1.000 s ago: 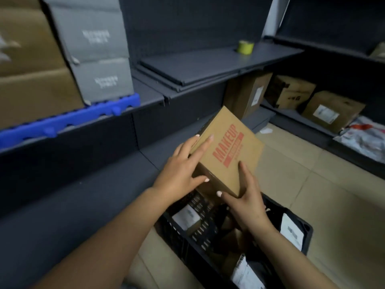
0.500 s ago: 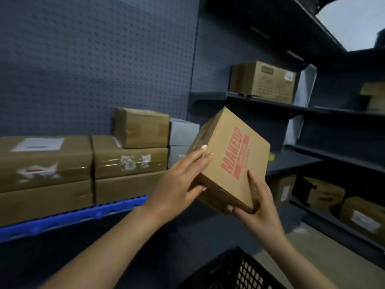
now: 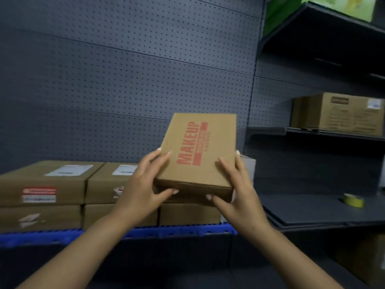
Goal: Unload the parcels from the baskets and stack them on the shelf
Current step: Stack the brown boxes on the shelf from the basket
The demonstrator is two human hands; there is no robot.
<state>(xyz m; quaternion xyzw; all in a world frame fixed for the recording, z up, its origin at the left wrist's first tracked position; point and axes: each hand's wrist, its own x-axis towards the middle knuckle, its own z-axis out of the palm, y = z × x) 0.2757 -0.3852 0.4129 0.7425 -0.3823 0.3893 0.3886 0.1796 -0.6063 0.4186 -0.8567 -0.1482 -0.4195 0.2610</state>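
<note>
A flat brown cardboard parcel printed with "MAKEUP" in red (image 3: 198,155) is held in the centre of the frame, tilted with its far end raised. It is gripped at its left edge by the left hand (image 3: 143,184), whose fingers are curled over the top face while the thumb is pressed under the near edge. Its right edge is gripped the same way by the right hand (image 3: 235,190), fingers laid on top and thumb hooked beneath. The parcel is held just above a double row of brown cardboard boxes with white labels (image 3: 62,190), stacked in the lower left on a blue plastic pallet (image 3: 170,233). A grey perforated back panel (image 3: 125,80) is seen behind them. At right, a yellow tape roll (image 3: 353,202) lies on a dark grey metal shelf (image 3: 312,213), and a large brown carton (image 3: 341,113) is seen on the shelf above.
</note>
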